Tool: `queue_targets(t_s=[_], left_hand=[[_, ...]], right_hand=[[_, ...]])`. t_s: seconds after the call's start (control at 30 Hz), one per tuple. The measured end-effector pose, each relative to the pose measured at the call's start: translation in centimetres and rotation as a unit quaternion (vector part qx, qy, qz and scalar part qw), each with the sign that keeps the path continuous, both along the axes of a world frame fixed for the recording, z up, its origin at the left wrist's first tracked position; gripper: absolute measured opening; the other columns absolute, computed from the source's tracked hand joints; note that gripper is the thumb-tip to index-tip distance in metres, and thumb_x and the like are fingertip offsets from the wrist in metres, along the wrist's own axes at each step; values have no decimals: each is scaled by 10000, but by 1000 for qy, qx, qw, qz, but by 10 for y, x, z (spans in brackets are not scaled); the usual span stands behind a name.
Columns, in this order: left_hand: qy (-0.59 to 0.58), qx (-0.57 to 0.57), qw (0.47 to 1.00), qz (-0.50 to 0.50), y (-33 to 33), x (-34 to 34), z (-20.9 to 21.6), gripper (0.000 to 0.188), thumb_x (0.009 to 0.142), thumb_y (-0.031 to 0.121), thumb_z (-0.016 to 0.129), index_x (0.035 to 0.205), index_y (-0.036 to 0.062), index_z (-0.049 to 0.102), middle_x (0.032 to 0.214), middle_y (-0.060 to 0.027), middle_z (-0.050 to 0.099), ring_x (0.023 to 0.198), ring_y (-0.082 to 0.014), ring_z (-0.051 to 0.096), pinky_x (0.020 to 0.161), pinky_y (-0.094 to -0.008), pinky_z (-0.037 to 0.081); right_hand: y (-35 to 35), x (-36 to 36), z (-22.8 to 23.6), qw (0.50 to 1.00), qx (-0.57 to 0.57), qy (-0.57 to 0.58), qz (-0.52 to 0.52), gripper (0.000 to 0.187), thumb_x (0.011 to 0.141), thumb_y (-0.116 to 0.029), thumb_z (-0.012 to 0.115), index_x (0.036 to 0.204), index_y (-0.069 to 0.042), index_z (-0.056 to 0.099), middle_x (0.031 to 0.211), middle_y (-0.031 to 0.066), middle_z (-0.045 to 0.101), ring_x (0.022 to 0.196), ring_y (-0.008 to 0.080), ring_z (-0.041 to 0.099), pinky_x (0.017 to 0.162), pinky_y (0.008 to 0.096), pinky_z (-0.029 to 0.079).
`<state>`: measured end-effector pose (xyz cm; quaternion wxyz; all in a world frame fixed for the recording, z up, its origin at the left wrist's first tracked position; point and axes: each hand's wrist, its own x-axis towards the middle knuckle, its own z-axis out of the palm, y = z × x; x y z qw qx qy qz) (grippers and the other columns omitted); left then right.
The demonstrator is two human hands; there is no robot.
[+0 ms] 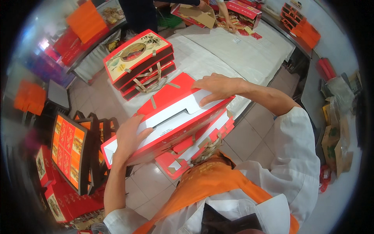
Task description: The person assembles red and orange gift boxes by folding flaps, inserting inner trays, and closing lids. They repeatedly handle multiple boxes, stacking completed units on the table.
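While left grip [130,136] and right grip [219,85] clasp the box [175,132], its length slants; right end farther.

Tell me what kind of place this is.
Likely a packing room for gift boxes, though I can't be certain: the left hand and right hand hold a red box, a stack of decorated boxes stands on a white-covered worktable, and another person's hand is across it.

A carton [171,135] is held between the left hand [129,136] and right hand [219,86]. Beyond it, leftward, boxes [142,58] are stacked on a table [249,54]
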<state>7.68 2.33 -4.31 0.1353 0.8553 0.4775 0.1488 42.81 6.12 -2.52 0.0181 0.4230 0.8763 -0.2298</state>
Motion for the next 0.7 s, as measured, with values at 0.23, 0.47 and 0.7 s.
queue_targets(t_s=[0.23, 0.47, 0.7], left_hand=[[3, -29, 1000, 11, 4, -1, 5, 435, 832, 274, 627, 1182, 26, 554, 1115, -176, 605, 1007, -345, 574, 868, -381, 438], [-40, -54, 997, -31, -1, -14, 3, 415, 867, 261, 588, 1215, 41, 532, 1136, -195, 593, 1039, -348, 560, 912, -372, 410], [8, -141, 989, 40, -8, -67, 21, 448, 834, 260, 628, 1217, 46, 540, 1136, -175, 600, 1052, -325, 556, 937, -362, 408]], right_hand=[[-9, -10, -11, 985, 158, -75, -1, 524, 844, -402, 603, 1223, -66, 469, 1120, 135, 574, 1018, 303, 543, 837, 440, 413], [9, -6, -6, 1000, -22, -10, 5, 507, 920, -437, 457, 1274, -73, 461, 1199, 170, 555, 1114, 337, 516, 934, 417, 399], [6, -1, -16, 996, 79, -21, 30, 510, 930, -420, 439, 1317, -87, 439, 1243, 148, 534, 1127, 308, 509, 921, 425, 398]])
